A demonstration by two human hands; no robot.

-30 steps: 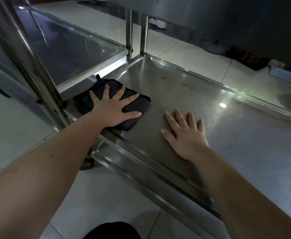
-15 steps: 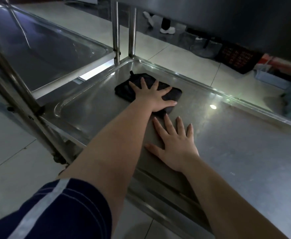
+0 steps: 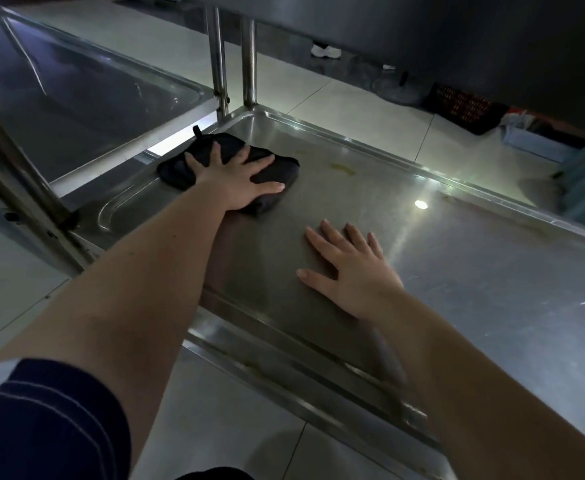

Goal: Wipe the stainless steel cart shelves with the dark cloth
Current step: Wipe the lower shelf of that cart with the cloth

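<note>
Fingers spread flat, your left hand (image 3: 235, 181) presses the folded dark cloth (image 3: 288, 167) onto the steel cart shelf (image 3: 492, 278), close to its far left corner and just inside the left edge. Your right hand (image 3: 353, 271) lies palm down on bare metal nearer the front edge, fingers straight, holding nothing. Both hands are apart. A yellowish smear (image 3: 344, 169) sits just right of the cloth, toward the far edge.

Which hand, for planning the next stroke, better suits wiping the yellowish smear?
Left: the left hand presses the dark cloth near the smear; the right hand lies bare on the shelf.
</note>
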